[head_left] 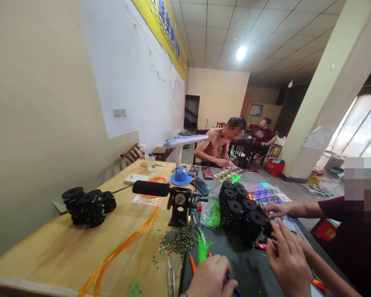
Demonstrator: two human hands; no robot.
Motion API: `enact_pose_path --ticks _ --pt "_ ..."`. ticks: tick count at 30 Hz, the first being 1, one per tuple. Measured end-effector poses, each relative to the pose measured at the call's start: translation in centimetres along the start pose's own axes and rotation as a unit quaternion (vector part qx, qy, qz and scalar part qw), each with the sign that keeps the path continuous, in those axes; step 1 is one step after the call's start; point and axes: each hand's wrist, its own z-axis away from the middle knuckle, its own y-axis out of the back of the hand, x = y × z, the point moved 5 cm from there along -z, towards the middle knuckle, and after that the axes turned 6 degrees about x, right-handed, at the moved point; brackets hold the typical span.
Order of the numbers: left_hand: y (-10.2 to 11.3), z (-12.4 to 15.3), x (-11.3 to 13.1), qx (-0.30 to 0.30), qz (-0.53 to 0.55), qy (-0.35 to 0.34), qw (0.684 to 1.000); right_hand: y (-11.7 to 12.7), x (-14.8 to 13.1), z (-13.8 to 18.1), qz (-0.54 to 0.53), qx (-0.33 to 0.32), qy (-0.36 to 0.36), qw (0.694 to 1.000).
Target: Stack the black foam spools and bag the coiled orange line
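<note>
We are working at the near edge of the table (64, 247), and our left hand (210, 277) is curling almost closed around a thin blue tool (233, 286), only a short length of which is showing past the knuckles. Our right hand (289, 264) is hanging open and empty, fingers spread, just beside the stack of black foam spools (243, 214) that is standing on the dark mat (250, 268).

A co-worker's hand (275, 209) is reaching in from the right and touching the same stack, so we are judging the biggest risk to be a collision: two hands crowding one pile could be knocking the spools over and rolling them off the mat.

Loose beads (177, 239) and green strands (204, 247) are lying just beyond our left hand, close to the scissors (170, 278). A careless sweep of the wrist could be scattering the beads across the wood or onto the floor. The orange tubing (123, 247) is trailing toward the table's edge, where a sleeve could be snagging it. The black winder (179, 204) is standing near the spools, and its long handle could be catching anything lifted past it.
</note>
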Motion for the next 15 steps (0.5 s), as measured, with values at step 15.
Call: enact_pose_path --ticks 15 --pt "15.0 14.6 -16.2 0.527 0.048 0.041 0.847 -3.5 -21.2 -7.2 -0.313 -0.021 0.126 0.941"
